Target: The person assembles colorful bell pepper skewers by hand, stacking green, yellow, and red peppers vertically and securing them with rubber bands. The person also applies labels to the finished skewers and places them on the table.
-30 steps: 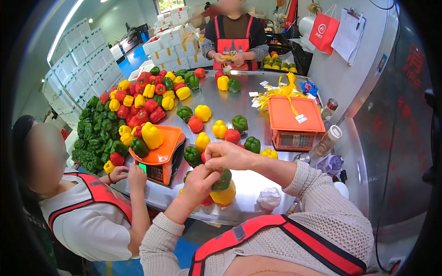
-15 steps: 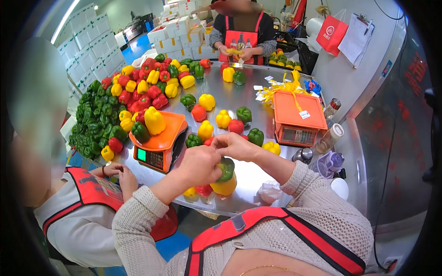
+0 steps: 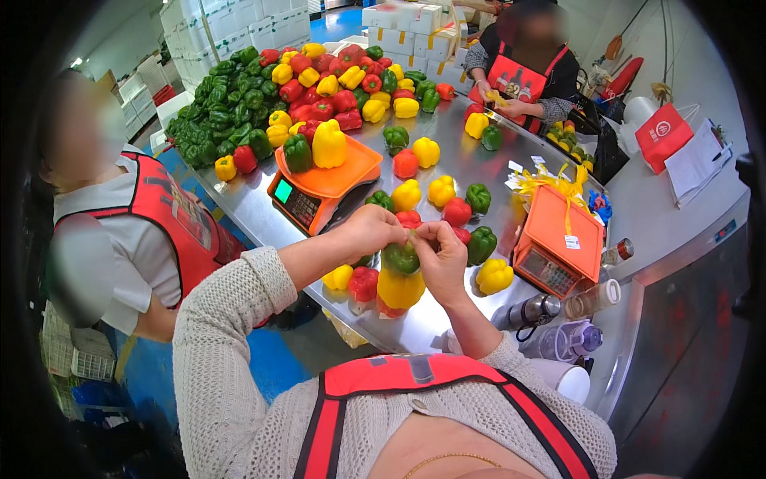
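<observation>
Over the near edge of the steel table (image 3: 467,140), I am holding a bundle of bell peppers between both hands. My left hand (image 3: 369,230) is curling over the top of it from the left, fingers bent and closed down against the green pepper (image 3: 401,259) at the top of the stack. My right hand (image 3: 441,257) is coming in from the right, thumb and forefinger pinched together just above that green pepper, the remaining fingers cupping its side. Under the green one a yellow pepper (image 3: 399,289) is hanging, and a sliver of red is peeking out beneath it; whether a bag or wrap is binding them I cannot tell.

Just left of the bundle, a red pepper (image 3: 362,283) and a small yellow one (image 3: 338,277) are lying on the table edge. Beyond my hands an orange scale (image 3: 319,182) is carrying a green and a yellow pepper on its tray. To the right a second orange scale (image 3: 558,241) is sitting with yellow ties draped across its top, and a green pepper and a yellow one are lying just beside it. Loose peppers are scattered between the scales, and a large heap of peppers (image 3: 275,88) is filling the far left of the table. A person in a red apron (image 3: 152,215) is standing on my left, and another person (image 3: 523,68) is working at the far end.
</observation>
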A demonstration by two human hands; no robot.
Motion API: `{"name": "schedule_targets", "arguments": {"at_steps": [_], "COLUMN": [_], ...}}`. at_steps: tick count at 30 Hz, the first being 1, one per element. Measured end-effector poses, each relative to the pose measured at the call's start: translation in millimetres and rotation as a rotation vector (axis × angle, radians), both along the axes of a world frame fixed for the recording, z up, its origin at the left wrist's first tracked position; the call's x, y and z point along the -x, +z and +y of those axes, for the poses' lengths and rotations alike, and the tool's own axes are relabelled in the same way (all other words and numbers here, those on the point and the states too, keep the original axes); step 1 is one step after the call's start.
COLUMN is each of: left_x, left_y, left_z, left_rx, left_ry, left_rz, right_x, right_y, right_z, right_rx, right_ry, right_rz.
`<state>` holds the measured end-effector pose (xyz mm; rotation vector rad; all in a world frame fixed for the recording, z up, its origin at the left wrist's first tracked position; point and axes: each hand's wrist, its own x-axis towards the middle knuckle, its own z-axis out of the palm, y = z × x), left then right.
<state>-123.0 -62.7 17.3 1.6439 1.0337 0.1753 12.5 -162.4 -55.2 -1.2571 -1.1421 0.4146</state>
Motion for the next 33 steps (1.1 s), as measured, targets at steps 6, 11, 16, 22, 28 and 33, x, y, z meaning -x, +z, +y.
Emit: {"name": "schedule_targets", "arguments": {"at_steps": [6,11,16,22,28,33], "left_x": [4.4,0.0,2.3,9.2,6.4,17.3], "left_y": [-25.0,-23.0,-15.5,-22.0,-33.1,-15.5], "left_z": [-1.2,-6.2,-6.3,-3.7,1.5,1.3], "left_rx": [-0.049,-0.107,0.061,0.105,-0.167,-0.041], "left_ry": [0.123,0.146,0.171,0.139,-0.121,-0.102], "left_rz": [-0.12,-0.195,-0.173,-0.195,-0.173,-0.08], "right_x": [12.8,15.1,-0.6,-9.6,-40.7,-37.1], "right_y": [-2.1,6.8,9.5,15.7,14.2,29.7], "right_z": [-4.7,-22.8,-28.8,-28.1,7.8,17.1], "right_rx": [-0.15,0.019,0.131,0.263,0.143,0.25], "right_ry": [-0.133,-0.059,0.186,0.396,0.305,0.436], "right_rz": [-0.316,-0.238,-0.054,0.273,-0.209,-0.288]}}
